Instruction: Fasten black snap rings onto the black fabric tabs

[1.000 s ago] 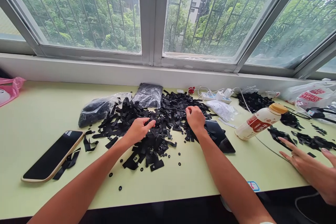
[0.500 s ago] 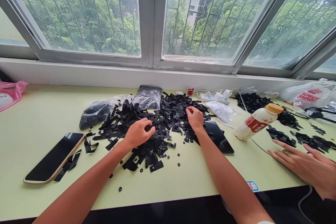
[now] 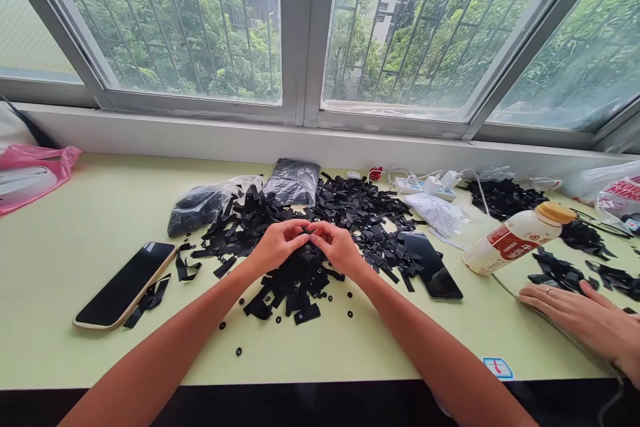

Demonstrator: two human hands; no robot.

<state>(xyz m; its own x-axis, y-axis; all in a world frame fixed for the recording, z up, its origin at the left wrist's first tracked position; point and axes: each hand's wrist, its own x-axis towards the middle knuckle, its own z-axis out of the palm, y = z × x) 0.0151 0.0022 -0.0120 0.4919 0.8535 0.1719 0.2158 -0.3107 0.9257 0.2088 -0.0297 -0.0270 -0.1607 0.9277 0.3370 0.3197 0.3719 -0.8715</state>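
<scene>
Both hands meet above a wide pile of black fabric strips (image 3: 295,287) mixed with small round black pieces. My left hand (image 3: 281,245) is closed in a pinch, its fingertips touching those of the other hand. My right hand (image 3: 336,247) is pinched too, coming in from the right. Whatever sits between the fingertips is too small and hidden to name. A few round black pieces (image 3: 239,351) lie loose on the table in front of the pile. Behind the hands is a flat plastic-wrapped black pack (image 3: 293,181).
On the pale green table (image 3: 120,200) lie a phone (image 3: 125,287) at left, a dark tablet-like device (image 3: 434,267) at right, a bottle (image 3: 517,240), a power strip (image 3: 425,188) and a clear bag of black pieces (image 3: 200,207). Another person's hand (image 3: 580,317) rests at far right.
My right hand has moved left from the pile's right side to meet my left hand, which has shifted slightly. The view has turned a little left.
</scene>
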